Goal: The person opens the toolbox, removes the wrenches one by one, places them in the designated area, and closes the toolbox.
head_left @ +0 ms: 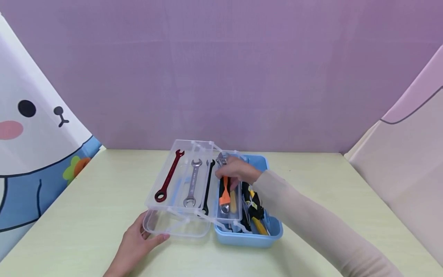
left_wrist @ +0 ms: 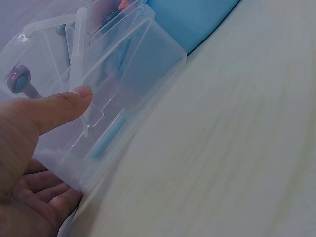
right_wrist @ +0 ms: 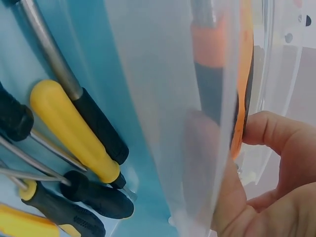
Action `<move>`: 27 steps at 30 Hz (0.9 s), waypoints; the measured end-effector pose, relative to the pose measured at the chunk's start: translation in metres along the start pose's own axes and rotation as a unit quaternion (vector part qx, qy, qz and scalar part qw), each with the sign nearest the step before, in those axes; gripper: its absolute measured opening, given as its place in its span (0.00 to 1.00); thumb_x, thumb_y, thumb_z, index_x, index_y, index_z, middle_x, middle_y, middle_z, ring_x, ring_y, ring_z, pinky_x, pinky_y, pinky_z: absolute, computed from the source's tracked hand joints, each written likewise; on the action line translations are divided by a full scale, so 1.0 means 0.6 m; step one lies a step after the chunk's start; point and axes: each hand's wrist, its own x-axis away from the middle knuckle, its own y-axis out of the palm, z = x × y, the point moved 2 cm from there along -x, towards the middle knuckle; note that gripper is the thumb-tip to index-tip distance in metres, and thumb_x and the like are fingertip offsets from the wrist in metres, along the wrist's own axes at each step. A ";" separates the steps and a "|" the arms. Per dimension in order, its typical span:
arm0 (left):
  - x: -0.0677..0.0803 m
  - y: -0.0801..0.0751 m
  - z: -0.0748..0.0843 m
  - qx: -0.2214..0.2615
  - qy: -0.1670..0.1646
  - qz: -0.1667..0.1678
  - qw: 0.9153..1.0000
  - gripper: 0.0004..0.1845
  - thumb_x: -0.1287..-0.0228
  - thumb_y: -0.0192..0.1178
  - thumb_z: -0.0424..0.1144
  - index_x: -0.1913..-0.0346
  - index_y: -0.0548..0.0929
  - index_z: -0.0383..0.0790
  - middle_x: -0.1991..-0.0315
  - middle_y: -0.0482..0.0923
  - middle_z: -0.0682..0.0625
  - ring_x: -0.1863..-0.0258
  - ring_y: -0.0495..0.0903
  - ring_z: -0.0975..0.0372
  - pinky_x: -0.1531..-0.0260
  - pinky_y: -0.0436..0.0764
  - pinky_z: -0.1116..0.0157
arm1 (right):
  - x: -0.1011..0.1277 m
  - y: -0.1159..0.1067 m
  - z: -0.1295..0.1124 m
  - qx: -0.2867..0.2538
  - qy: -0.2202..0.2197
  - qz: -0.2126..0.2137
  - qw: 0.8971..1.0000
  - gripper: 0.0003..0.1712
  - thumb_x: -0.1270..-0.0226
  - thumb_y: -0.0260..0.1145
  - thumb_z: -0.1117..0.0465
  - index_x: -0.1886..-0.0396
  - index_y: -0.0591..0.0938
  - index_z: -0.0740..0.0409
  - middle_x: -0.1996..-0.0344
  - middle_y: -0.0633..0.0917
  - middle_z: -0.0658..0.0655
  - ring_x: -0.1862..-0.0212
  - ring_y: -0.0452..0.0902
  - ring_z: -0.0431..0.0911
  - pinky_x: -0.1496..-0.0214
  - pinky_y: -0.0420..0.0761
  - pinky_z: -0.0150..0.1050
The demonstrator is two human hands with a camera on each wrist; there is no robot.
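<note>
A: Nearest to us, the left hand (head_left: 135,242) lies at the front edge of the table (head_left: 86,215), by the clear lower tray (head_left: 176,227). How do we log its grip?

B: On the left wrist view the thumb (left_wrist: 59,106) lies straight against the tray's clear wall and the fingers (left_wrist: 34,197) are spread under its corner. We record it as steadying, with nothing curled round.

A: And the right hand (head_left: 237,170)?

B: It reaches across the blue toolbox (head_left: 249,236) to the adjustable wrench (head_left: 225,188) with the orange-and-black handle. On the right wrist view we see a fingertip (right_wrist: 261,129) bent against the orange edge from one side and the thumb blurred behind the clear wall on the other. We log a pinch on the handle.

A: Where does the wrench lie relative to that grip?

B: In the right-hand clear upper tray (head_left: 238,207), lengthwise, with its jaw end towards the far wall; the hand sits over the far half of the handle.

A: Neighbours?

B: In the left-hand upper tray (head_left: 152,192) we note a red wrench (head_left: 169,177) and a silver wrench (head_left: 192,182); a black wrench (head_left: 207,188) lies between the trays. Screwdrivers with yellow and black handles (right_wrist: 74,133) lie in the blue box below, just beside the hand.
</note>
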 end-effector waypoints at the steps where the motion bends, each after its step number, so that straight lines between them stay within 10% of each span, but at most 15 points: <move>1: 0.000 -0.001 0.001 0.000 -0.002 0.000 1.000 0.48 0.51 0.74 0.44 0.32 0.59 0.30 0.36 0.65 0.28 0.37 0.68 0.40 0.42 0.77 0.58 | 0.000 -0.001 0.000 -0.003 0.000 0.001 1.000 0.13 0.45 0.61 0.64 0.60 0.73 0.63 0.73 0.82 0.59 0.81 0.79 0.46 0.74 0.86 0.36; 17: -0.002 0.002 -0.002 0.001 -0.007 -0.004 1.000 0.47 0.50 0.74 0.43 0.32 0.59 0.30 0.36 0.65 0.28 0.36 0.67 0.39 0.41 0.76 0.56 | 0.000 0.000 -0.001 -0.017 -0.002 -0.014 1.000 0.23 0.44 0.61 0.65 0.48 0.68 0.64 0.76 0.84 0.59 0.84 0.79 0.45 0.62 0.88 0.46; 27: -0.004 0.000 -0.001 0.000 -0.008 -0.008 1.000 0.48 0.50 0.73 0.44 0.31 0.57 0.30 0.35 0.64 0.27 0.36 0.66 0.39 0.41 0.77 0.56 | -0.002 -0.005 -0.003 -0.008 -0.006 -0.018 1.000 0.13 0.44 0.60 0.64 0.59 0.72 0.62 0.78 0.84 0.58 0.83 0.79 0.44 0.76 0.86 0.37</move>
